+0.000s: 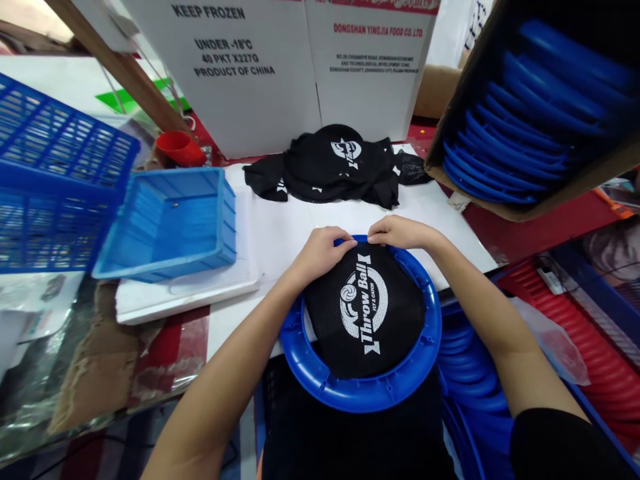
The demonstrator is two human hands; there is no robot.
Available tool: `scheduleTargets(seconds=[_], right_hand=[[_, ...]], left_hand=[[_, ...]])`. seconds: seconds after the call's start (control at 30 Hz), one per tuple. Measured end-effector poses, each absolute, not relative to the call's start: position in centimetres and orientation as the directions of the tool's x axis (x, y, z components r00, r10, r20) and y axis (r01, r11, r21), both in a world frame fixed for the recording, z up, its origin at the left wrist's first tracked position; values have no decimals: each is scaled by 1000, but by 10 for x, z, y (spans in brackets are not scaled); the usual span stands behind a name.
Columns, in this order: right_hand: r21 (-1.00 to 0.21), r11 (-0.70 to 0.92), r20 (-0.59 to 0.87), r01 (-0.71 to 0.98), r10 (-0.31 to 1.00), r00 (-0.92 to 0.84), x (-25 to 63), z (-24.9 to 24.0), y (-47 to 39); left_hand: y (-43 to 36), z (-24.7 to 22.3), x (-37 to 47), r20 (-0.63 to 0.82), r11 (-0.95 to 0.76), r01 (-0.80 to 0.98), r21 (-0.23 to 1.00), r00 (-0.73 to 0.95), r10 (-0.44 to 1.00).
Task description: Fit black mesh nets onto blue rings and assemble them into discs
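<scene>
A blue plastic ring (pixel 430 327) leans against the table's front edge, close to my body. Across its opening lies a round black mesh cloth (pixel 320 313) with a white "Throw Ball" print. My left hand (pixel 327 250) grips the far rim, thumb and fingers pinched over the cloth's edge. Just to its right, my right hand (pixel 395 232) pinches the same far edge between thumb and fingertips. Part of the ring's left inner side shows a gap beside the cloth. Farther back on the white tabletop sits a loose pile of black mesh cloths (pixel 320 163) with the same print.
An empty-looking blue tray (pixel 200 267) rests on a white foam slab (pixel 190 297) at left, beside blue crates (pixel 55 147). White cartons (pixel 260 100) stand behind. A cardboard box (pixel 505 210) of blue rings tilts at upper right. More blue rings (pixel 465 360) and red rings (pixel 555 333) lie below right.
</scene>
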State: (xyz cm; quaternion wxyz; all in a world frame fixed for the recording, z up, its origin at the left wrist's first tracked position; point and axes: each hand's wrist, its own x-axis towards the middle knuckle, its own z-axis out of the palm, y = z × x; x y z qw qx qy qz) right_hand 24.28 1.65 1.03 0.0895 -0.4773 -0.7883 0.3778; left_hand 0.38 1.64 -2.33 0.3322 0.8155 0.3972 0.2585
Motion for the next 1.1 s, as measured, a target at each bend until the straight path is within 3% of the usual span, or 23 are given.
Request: scheduleTargets(seconds=[0.3, 0.53, 0.73, 0.97, 1.1], right_hand=[[-561, 283, -95, 778, 911, -400, 236, 1, -1], [-544, 286, -84, 789, 917, -391, 236, -4, -1], [-393, 238, -116, 888, 945, -305, 231, 0, -8], [-525, 381, 68, 761, 910, -409, 222, -5, 3], [-667, 378, 76, 642, 891, -447, 222, -17, 8]], left_hand=[[20, -28, 4, 137, -426, 497, 756, 516, 846], [24, -29, 2, 113, -401, 475, 784, 525, 844], [26, -31, 2, 96, -395, 457, 797, 549, 830], [26, -32, 3, 102, -401, 456, 795, 551, 828], [26, -33, 4, 118, -412, 454, 790, 546, 829]])
